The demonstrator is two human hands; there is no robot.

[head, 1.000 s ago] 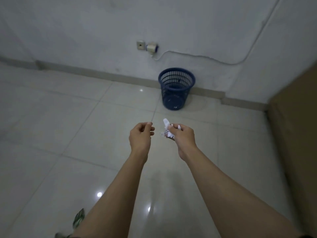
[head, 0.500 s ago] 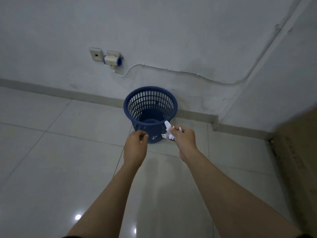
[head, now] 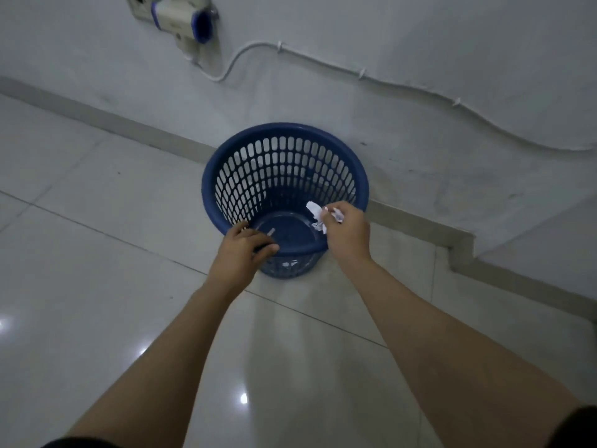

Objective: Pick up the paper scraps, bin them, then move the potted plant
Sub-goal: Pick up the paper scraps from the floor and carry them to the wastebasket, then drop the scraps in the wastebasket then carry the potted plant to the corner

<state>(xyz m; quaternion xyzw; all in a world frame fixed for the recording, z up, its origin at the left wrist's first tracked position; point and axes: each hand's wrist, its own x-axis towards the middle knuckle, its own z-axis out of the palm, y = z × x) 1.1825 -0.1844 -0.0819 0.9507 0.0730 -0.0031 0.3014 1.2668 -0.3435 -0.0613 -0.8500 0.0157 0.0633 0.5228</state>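
A blue mesh bin (head: 284,137) stands on the tiled floor against the wall. My right hand (head: 347,234) is over the bin's near right rim, closed on a wad of white paper scraps (head: 316,215) that sticks out to the left above the opening. My left hand (head: 242,250) hovers at the near left rim with its fingers loosely apart and nothing visibly in them. A small pale scrap (head: 271,231) shows just beyond its fingers inside the bin; whether it is falling or lying on the bottom I cannot tell. The potted plant is out of view.
The white wall (head: 387,43) rises right behind the bin, with a socket and plug (head: 181,17) at the top left and a white cable (head: 403,87) running to the right. A grey skirting (head: 129,126) steps forward at the right. Glossy floor tiles (head: 97,253) surround the bin.
The view has closed in on the bin. Both hands moved forward from in front of it to over its near rim. My left hand's pinched fingers have loosened, and a small scrap now shows inside.
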